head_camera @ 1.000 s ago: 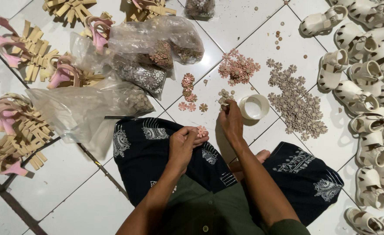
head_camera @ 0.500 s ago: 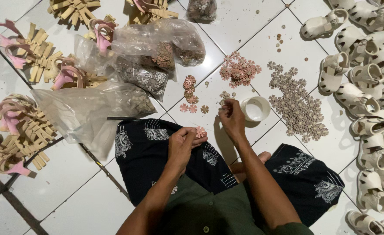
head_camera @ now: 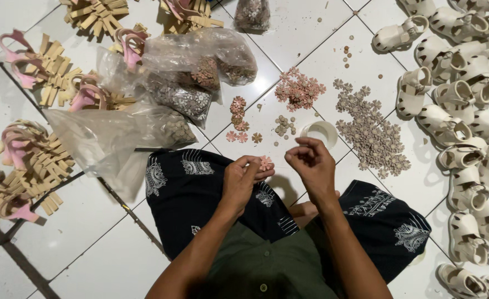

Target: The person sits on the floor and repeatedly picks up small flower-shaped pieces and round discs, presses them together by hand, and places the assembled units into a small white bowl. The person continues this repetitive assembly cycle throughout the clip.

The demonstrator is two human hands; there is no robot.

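Head view, looking down on a person seated on a white tiled floor (head_camera: 117, 260). I see the left hand (head_camera: 243, 178) curled, its fingertips pinching a small pink flower-shaped ornament (head_camera: 265, 162) above the dark patterned cloth (head_camera: 200, 194) on the lap. The right hand (head_camera: 311, 163) is just beside it, fingers drawn together in a narrow pinch; whether it grips anything I cannot tell. Beyond the hands, on the floor, a small round white cup (head_camera: 321, 133) stands between a little cluster of beige flower pieces (head_camera: 283, 125) and a broad spread of brown-grey flower pieces (head_camera: 372, 133). A heap of pink flower pieces (head_camera: 300, 88) lies farther off. Clear plastic bags of more pieces (head_camera: 189, 83) lie to the left, near bundles of tan and pink strap parts (head_camera: 34, 160). Cream-coloured small sandals (head_camera: 466, 144) crowd the right edge.
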